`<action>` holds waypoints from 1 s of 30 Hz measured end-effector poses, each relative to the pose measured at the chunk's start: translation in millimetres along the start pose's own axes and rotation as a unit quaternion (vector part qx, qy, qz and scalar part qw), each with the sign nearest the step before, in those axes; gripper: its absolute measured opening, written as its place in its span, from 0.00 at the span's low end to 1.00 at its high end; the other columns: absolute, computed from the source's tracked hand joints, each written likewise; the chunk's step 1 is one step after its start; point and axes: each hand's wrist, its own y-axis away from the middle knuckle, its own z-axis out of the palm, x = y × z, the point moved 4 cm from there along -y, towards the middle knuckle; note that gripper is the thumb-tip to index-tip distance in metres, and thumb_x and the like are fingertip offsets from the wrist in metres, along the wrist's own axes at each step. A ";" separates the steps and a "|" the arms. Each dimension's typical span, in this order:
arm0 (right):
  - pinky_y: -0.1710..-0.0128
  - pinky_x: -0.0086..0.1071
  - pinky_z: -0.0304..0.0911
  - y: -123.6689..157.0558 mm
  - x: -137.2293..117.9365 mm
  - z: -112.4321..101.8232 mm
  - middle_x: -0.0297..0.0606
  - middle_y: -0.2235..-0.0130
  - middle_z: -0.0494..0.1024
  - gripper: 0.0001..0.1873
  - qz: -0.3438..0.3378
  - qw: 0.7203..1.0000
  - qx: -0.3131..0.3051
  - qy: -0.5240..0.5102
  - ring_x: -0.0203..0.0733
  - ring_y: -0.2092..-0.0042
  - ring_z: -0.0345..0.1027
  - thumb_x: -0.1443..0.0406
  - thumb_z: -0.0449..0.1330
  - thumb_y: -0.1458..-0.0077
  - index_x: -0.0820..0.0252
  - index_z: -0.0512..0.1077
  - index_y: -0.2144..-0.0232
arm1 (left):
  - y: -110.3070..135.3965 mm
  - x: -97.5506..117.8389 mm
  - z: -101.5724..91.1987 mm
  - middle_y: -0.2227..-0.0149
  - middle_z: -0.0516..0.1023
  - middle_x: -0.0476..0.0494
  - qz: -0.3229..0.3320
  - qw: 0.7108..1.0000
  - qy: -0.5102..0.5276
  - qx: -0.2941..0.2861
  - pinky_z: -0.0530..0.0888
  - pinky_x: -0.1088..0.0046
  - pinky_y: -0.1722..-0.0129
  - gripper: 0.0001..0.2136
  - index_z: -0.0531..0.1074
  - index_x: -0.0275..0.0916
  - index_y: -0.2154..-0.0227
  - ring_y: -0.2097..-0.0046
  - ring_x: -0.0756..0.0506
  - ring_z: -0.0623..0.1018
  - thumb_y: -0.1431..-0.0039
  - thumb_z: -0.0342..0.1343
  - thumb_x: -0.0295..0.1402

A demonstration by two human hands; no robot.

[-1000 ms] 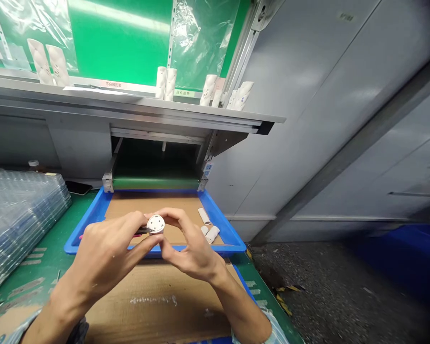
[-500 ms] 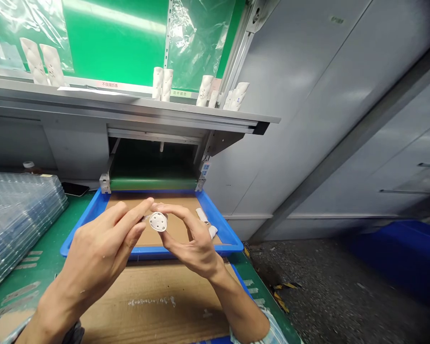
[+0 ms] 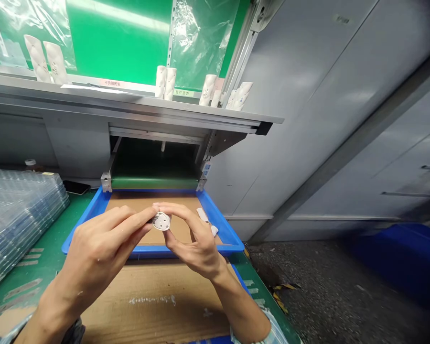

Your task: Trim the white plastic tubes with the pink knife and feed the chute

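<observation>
Round cap [image 3: 161, 221]: white, small dark holes on face.
Tray [image 3: 226, 232]: blue; cardboard liner [image 3: 136, 200] brown.
Counter [image 3: 52, 224]: green mat.
Backboard [image 3: 118, 38]: green.
Shelf tubes [image 3: 165, 82]: white, faint grey markings.
Front cardboard sheet [image 3: 157, 296]: brown.
Floor [image 3: 326, 286]: dark grey, speckled.

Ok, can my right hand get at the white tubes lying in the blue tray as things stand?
Probably yes: the white tubes lie just beyond the right hand with nothing between, but its fingers are pinching the white round part.
</observation>
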 end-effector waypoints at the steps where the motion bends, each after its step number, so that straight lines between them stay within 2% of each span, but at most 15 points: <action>1: 0.38 0.39 0.78 -0.2 -0.1 -0.1 0.44 0.42 0.84 0.28 -0.005 1.000 0.000 0.001 0.45 0.40 0.80 0.78 0.61 0.34 0.54 0.72 0.37 | -0.1 0.0 0.1 0.63 0.76 0.51 -0.001 1.000 -0.001 0.000 0.70 0.75 0.60 0.15 0.74 0.43 0.36 0.64 0.51 0.74 0.20 0.54 0.32; 10: 0.36 0.42 0.78 -2.6 -3.2 -1.6 0.42 0.43 0.85 0.28 -0.034 0.998 0.006 0.048 0.45 0.41 0.82 0.79 0.61 0.35 0.54 0.73 0.37 | 0.1 -2.8 -2.8 0.64 0.76 0.52 -0.019 1.000 0.005 -0.013 0.71 0.77 0.61 0.15 0.75 0.47 0.36 0.65 0.51 0.75 0.20 0.53 0.33; 16: 0.37 0.42 0.79 -1.2 -1.5 -1.8 0.41 0.43 0.85 0.30 -0.029 0.999 -0.007 0.045 0.46 0.41 0.82 0.78 0.62 0.35 0.51 0.72 0.35 | 4.0 -4.4 -3.0 0.63 0.78 0.52 -0.033 0.999 -0.007 -0.013 0.73 0.78 0.60 0.16 0.75 0.50 0.36 0.65 0.51 0.76 0.21 0.54 0.33; 20: 0.38 0.44 0.80 -0.6 -1.0 -1.7 0.42 0.42 0.85 0.30 -0.033 0.999 -0.009 0.043 0.47 0.41 0.82 0.78 0.62 0.34 0.51 0.73 0.35 | 4.0 -4.9 -4.0 0.63 0.79 0.51 -0.035 0.999 -0.004 -0.005 0.73 0.77 0.59 0.15 0.77 0.50 0.38 0.65 0.51 0.77 0.21 0.55 0.32; 24: 0.38 0.42 0.80 -0.7 0.8 -1.2 0.43 0.42 0.85 0.29 -0.026 0.999 -0.011 0.017 0.46 0.41 0.82 0.77 0.62 0.34 0.53 0.72 0.35 | -0.3 -4.9 -5.9 0.63 0.79 0.51 -0.038 0.999 0.030 -0.005 0.72 0.78 0.62 0.13 0.79 0.47 0.41 0.65 0.52 0.77 0.21 0.55 0.32; 26: 0.38 0.40 0.80 -0.3 1.9 -0.6 0.43 0.42 0.85 0.28 -0.023 1.000 -0.013 -0.006 0.45 0.41 0.82 0.77 0.62 0.34 0.53 0.72 0.35 | -2.9 -5.5 -7.2 0.61 0.81 0.50 -0.058 0.997 0.059 -0.002 0.73 0.79 0.61 0.12 0.79 0.45 0.42 0.64 0.53 0.78 0.21 0.55 0.32; 30: 0.37 0.39 0.79 2.4 2.7 0.7 0.42 0.41 0.85 0.32 -0.010 0.999 -0.022 -0.045 0.44 0.41 0.82 0.75 0.63 0.33 0.52 0.68 0.31 | -6.0 -7.0 -7.0 0.52 0.85 0.48 -0.109 0.988 0.105 -0.002 0.76 0.80 0.52 0.12 0.79 0.45 0.42 0.55 0.51 0.83 0.22 0.56 0.36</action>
